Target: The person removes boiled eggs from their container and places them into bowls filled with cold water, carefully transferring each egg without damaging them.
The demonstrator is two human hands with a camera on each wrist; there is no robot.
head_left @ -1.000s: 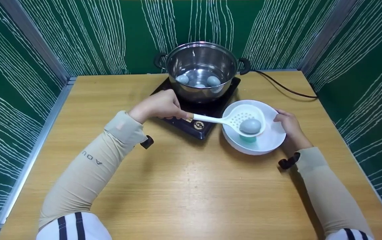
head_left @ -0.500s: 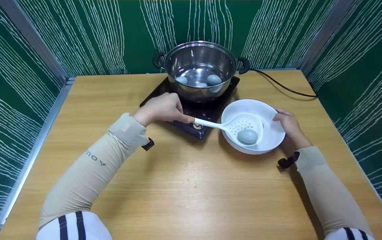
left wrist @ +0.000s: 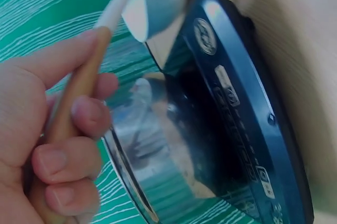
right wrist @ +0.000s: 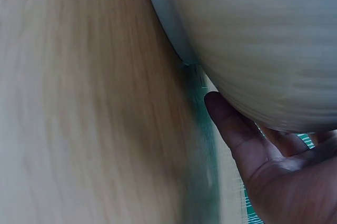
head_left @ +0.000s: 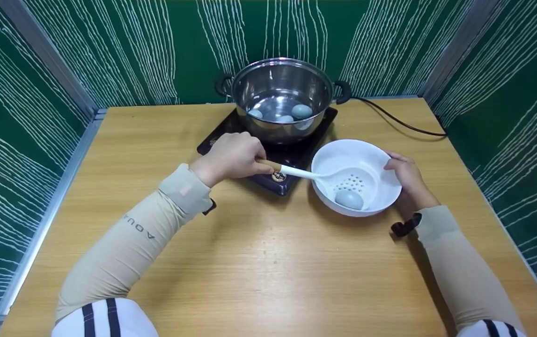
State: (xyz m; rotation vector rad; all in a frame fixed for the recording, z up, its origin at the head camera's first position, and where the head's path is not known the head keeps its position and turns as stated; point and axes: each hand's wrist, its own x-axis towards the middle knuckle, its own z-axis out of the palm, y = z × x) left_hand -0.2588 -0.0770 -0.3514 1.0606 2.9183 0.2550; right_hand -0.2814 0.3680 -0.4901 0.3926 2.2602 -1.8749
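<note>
In the head view, my left hand (head_left: 233, 157) grips the wooden handle of a white slotted spoon (head_left: 298, 172). The left wrist view shows the fingers curled round that handle (left wrist: 79, 84). The spoon's perforated head sits low inside a white bowl (head_left: 338, 150). A pale blue-grey egg (head_left: 349, 199) lies at the near side of the head; whether it still rests on the spoon, I cannot tell. My right hand (head_left: 406, 178) holds the bowl's right side, thumb at the rim. Its fingers touch the outer wall (right wrist: 263, 50) in the right wrist view.
Behind stands a steel pot (head_left: 282, 128) with black handles, several eggs (head_left: 301, 111) in it. It sits on a black induction cooker (head_left: 268, 182). A black cord (head_left: 399, 122) runs right across the wooden table (head_left: 259, 262). Green panels (head_left: 123, 51) enclose the back and sides.
The spoon has gone down into the bowl with the egg, its head tilting toward the near side. My left hand has moved slightly right and down. The right hand and bowl stay nearly still.
</note>
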